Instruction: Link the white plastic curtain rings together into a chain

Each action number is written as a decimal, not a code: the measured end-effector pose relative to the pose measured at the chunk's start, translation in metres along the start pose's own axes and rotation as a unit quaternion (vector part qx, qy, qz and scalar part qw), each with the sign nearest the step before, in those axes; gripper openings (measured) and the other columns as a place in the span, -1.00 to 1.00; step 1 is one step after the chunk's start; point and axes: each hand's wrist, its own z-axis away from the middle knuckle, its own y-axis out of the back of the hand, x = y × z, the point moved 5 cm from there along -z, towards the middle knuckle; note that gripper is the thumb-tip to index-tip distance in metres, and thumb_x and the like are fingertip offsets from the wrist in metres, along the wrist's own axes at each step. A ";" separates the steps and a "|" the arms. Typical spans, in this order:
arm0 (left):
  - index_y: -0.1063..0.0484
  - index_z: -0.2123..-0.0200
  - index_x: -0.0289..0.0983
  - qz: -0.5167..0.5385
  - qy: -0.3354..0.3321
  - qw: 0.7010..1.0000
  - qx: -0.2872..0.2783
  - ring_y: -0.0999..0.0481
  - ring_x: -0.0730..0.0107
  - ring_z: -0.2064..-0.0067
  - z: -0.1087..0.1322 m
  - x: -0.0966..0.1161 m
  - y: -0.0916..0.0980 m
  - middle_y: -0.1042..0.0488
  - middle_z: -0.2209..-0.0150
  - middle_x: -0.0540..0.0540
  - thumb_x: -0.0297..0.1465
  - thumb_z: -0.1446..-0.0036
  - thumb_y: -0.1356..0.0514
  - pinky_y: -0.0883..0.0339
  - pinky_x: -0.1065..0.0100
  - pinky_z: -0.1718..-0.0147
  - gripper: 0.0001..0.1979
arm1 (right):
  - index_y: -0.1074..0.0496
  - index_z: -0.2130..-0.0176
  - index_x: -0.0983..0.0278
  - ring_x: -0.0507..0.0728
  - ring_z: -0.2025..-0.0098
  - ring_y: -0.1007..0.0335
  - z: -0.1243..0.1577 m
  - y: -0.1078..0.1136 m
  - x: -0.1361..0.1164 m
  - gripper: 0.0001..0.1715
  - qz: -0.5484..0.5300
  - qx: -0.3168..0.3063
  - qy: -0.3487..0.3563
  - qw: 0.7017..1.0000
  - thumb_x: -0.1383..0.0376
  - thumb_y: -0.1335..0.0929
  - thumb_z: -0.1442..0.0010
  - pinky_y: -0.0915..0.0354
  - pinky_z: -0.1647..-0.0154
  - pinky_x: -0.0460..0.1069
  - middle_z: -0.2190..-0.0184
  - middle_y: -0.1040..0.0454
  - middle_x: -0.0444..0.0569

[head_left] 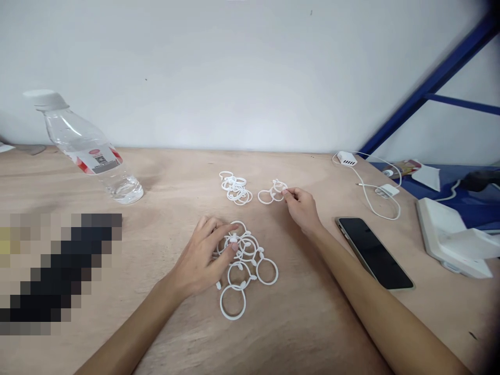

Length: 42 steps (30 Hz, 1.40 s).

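Note:
My left hand (203, 255) rests on the wooden table (164, 333), its fingers curled and pinching one white ring at the edge of a near pile of white plastic rings (246, 265). My right hand (302, 208) reaches farther out and pinches a small cluster of linked white rings (272, 192) between thumb and fingertips. A third heap of white rings (235, 188) lies just left of that cluster, untouched.
A clear water bottle (88, 148) stands tilted at the far left. A dark phone (373, 251) lies right of my right forearm. White chargers and cables (367, 182), a white device (455, 237) and a blue frame (429, 86) fill the right side. A blurred patch covers the near left.

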 end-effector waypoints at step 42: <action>-0.42 0.17 -0.30 -0.058 -0.031 0.977 0.204 -0.36 0.33 0.33 0.005 0.000 0.016 -0.45 0.39 -0.05 -0.26 -0.14 -0.20 -0.28 0.31 0.30 -0.75 | -0.48 0.49 0.34 -0.07 0.60 -0.19 0.077 -0.047 -0.085 -0.69 -0.218 -0.320 -0.050 0.921 0.13 -0.39 -0.06 -0.11 0.57 -0.12 0.61 -0.38 -0.15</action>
